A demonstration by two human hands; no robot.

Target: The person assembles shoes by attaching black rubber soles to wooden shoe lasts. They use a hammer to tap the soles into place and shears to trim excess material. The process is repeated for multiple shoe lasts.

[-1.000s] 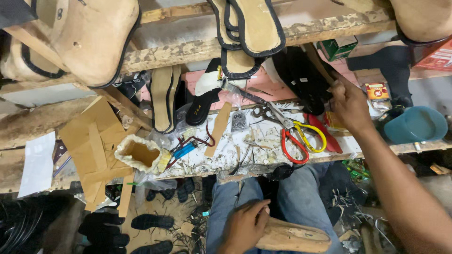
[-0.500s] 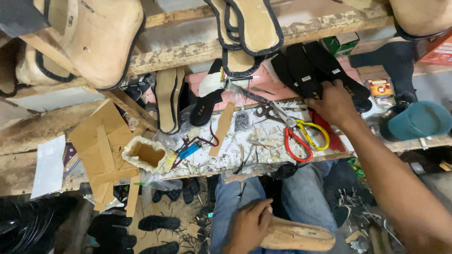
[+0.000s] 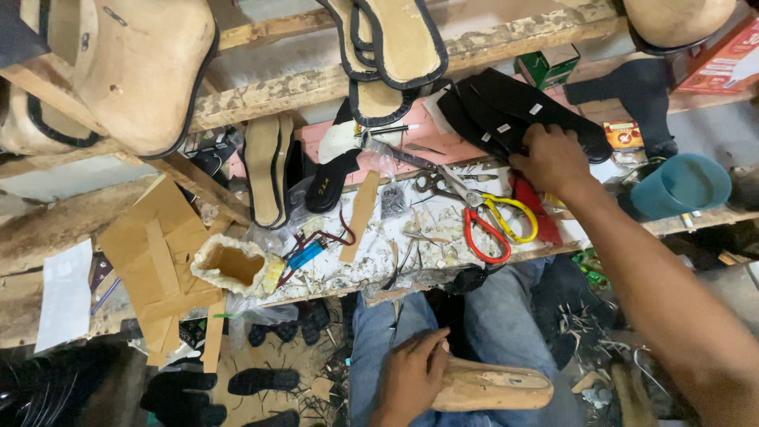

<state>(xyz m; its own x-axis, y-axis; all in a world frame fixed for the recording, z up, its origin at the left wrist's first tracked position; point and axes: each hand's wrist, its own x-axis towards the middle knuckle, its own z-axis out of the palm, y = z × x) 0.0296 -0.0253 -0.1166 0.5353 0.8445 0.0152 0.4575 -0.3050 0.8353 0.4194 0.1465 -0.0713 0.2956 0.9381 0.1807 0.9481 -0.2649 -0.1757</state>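
Observation:
My left hand (image 3: 411, 379) grips a wooden shoe last (image 3: 490, 387) that rests on my lap, over my jeans. My right hand (image 3: 551, 156) reaches out over the cluttered workbench (image 3: 356, 273) and lies on a stack of black sole pieces (image 3: 506, 111) at the back of it; whether the fingers have closed on a piece I cannot tell. Just below that hand lie scissors with red handles (image 3: 484, 233) and scissors with yellow handles (image 3: 514, 217), beside a red flat piece (image 3: 538, 209).
Tan insoles with black edging (image 3: 395, 39) lie on the wooden shelf above. A teal cup (image 3: 680, 186) stands at the right. Cardboard pieces (image 3: 154, 253) and a glue-crusted pot (image 3: 231, 265) are at the left. Black sandals (image 3: 261, 381) lie on the floor.
My right hand has moved left and up, from the bench's right side onto the black sole pieces. My left hand has stayed on the shoe last.

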